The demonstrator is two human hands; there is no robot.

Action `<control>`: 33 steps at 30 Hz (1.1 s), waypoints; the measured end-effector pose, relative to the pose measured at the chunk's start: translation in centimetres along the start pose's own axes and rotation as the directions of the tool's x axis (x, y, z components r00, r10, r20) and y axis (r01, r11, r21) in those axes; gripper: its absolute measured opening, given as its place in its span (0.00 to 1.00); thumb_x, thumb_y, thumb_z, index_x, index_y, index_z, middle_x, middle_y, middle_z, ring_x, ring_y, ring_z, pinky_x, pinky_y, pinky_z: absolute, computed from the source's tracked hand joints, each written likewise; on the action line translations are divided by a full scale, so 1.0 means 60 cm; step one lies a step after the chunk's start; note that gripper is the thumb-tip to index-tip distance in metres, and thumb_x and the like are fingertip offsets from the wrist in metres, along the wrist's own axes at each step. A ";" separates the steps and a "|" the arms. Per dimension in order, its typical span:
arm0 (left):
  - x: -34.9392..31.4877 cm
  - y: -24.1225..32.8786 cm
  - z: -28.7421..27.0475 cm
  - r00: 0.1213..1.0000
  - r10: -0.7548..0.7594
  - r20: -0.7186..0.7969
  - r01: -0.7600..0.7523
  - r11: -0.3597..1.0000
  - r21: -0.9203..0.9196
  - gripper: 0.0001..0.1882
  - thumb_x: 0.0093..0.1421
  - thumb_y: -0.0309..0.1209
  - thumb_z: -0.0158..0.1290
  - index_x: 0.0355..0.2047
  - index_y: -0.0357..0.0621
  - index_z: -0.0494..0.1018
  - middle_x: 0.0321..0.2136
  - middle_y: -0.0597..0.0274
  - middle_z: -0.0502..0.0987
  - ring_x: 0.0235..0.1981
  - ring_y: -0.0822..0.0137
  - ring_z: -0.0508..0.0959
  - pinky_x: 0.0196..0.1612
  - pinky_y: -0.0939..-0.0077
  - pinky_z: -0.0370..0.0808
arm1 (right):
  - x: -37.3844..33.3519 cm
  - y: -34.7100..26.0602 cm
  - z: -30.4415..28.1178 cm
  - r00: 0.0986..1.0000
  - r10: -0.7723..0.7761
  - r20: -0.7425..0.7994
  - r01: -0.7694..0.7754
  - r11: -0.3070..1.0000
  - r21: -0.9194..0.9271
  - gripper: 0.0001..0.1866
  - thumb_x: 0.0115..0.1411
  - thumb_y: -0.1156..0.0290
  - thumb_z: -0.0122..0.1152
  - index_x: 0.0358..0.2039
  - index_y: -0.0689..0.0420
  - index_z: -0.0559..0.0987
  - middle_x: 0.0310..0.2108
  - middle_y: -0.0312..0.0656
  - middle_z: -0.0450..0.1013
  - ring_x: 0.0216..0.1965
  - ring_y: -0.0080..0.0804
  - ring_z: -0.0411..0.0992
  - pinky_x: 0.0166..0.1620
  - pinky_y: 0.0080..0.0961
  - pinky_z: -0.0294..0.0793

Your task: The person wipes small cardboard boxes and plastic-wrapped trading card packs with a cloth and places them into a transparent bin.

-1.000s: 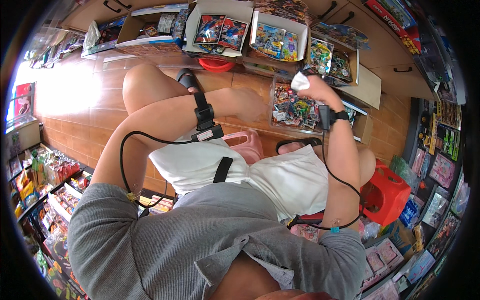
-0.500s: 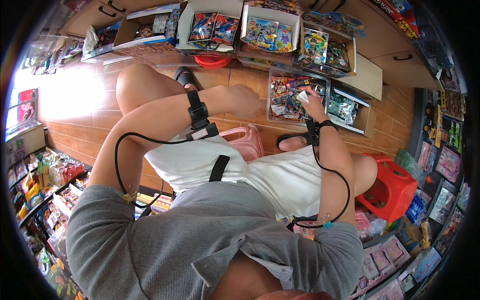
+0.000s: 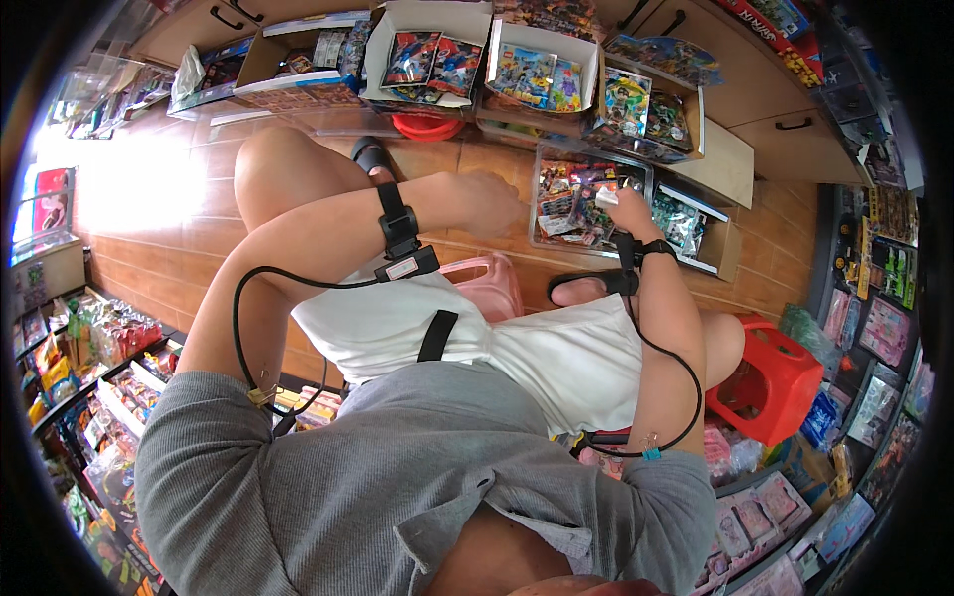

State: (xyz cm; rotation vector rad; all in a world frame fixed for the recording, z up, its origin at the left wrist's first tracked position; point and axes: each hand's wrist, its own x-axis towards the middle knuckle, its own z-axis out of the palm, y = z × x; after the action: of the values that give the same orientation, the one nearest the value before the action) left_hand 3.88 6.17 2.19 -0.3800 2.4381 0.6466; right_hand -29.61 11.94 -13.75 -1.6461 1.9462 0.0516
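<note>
Shop floor, person seated low, legs apart, open boxes ahead. Right hand [image 3: 632, 211] reaches over a clear plastic bin [image 3: 561, 246] on the floor, fingers closed on a small white wad [image 3: 605, 200]. Left hand [image 3: 487, 203] held well apart from it, above the floor to the bin's left; blurred, seems loosely curled, nothing visible in it. Can't tell whether it grips anything.

How far along: I'd judge work at the bin in progress, with no clear finish showing. Bin well filled with small printed packets [image 3: 568, 189], lying loose and overlapping at various angles, no rows. The wad is in the fingers, not set down. Cannot say which packets, if any, have been dealt with. Boxes behind already stocked: a white box [image 3: 374, 58] with blue-and-red packets upright, another beside it with yellow-and-blue ones. Low box [image 3: 729, 248] right of the bin holds green-and-dark packets.

Looks: wad pale, plain, crumpled, partly covered by the fingers; cloth or paper, too small to tell. It sits over the bin's right half. Packets glossy, mostly red, orange and dark, some with pale patches. Bin see-through, straight-walled, lidless, flat on brown tiles.
</note>
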 end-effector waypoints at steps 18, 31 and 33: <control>0.006 -0.024 -0.074 0.777 -0.307 -0.549 -0.377 0.472 -0.797 0.31 0.64 0.40 0.59 0.58 0.27 0.67 0.46 0.52 0.81 0.45 0.69 0.79 0.49 0.73 0.76 | -0.153 -0.197 -0.262 0.941 -0.339 0.008 0.160 0.464 0.871 0.14 0.51 0.77 0.65 0.40 0.63 0.83 0.35 0.36 0.80 0.35 0.22 0.76 0.41 0.22 0.75; 0.065 -0.019 -0.057 0.834 -0.383 -0.398 -0.514 -0.277 -0.812 0.13 0.67 0.22 0.48 0.50 0.32 0.73 0.41 0.61 0.80 0.38 0.73 0.78 0.42 0.74 0.77 | -0.109 -0.225 -0.211 0.810 0.170 -0.561 0.373 0.588 0.717 0.19 0.65 0.65 0.51 0.49 0.68 0.73 0.44 0.50 0.73 0.41 0.35 0.73 0.43 0.32 0.71; 0.060 -0.027 -0.048 0.835 -0.392 -0.385 -0.508 -0.283 -0.813 0.15 0.65 0.20 0.47 0.52 0.33 0.72 0.42 0.61 0.79 0.39 0.72 0.78 0.43 0.74 0.77 | -0.110 -0.237 -0.198 0.740 0.131 -0.659 0.415 0.682 0.602 0.20 0.65 0.67 0.47 0.53 0.68 0.66 0.49 0.53 0.67 0.46 0.41 0.70 0.49 0.36 0.69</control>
State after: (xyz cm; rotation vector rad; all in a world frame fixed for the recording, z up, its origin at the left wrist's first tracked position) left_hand 0.34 2.86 1.49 -1.2092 1.4052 3.0949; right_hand -20.96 9.85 3.77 -1.3116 1.8584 -1.3975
